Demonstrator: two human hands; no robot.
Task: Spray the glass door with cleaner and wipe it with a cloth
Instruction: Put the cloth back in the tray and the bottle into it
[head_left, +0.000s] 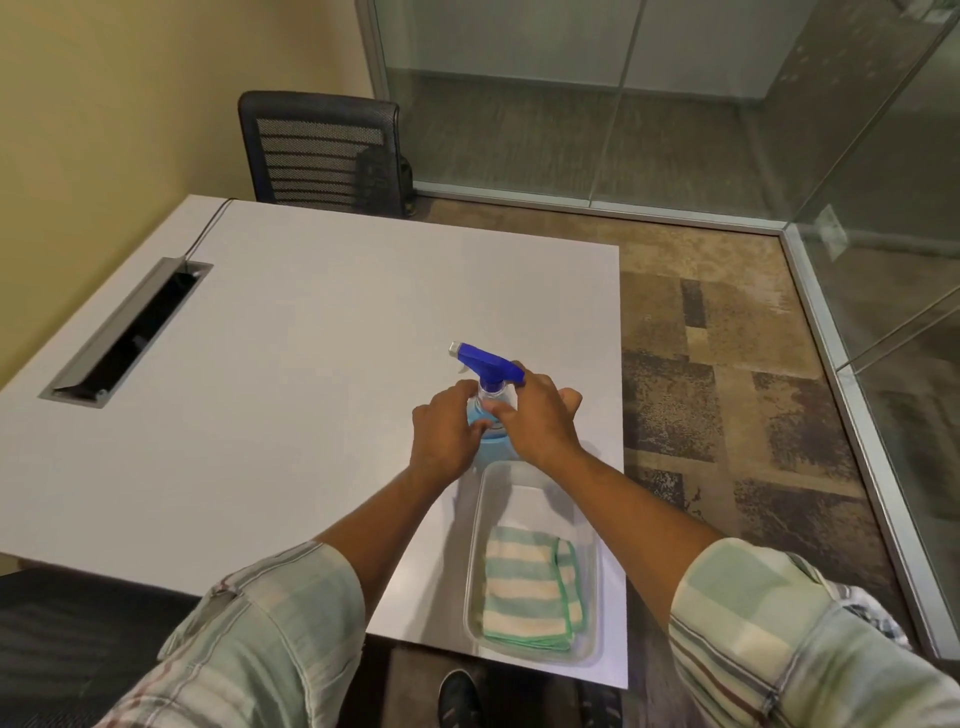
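Observation:
A clear spray bottle (488, 364) with blue liquid and a blue trigger head stands upright on the white table (291, 332), near its right edge. My left hand (447, 431) wraps the bottle's left side. My right hand (540, 415) wraps its right side and neck, thumb pointing right. Both hands hide most of the bottle's body. Just in front of the bottle sits a clear plastic tray (480, 499) holding a folded green-and-white striped cloth (527, 592). Glass walls (597, 104) with metal frames run along the back and right of the room.
A black mesh chair (322, 150) stands at the table's far side. A cable slot (130, 327) is cut into the table at left. Patterned carpet (727, 389) lies between the table and the glass. A dark shoe (460, 699) shows below the table's near edge.

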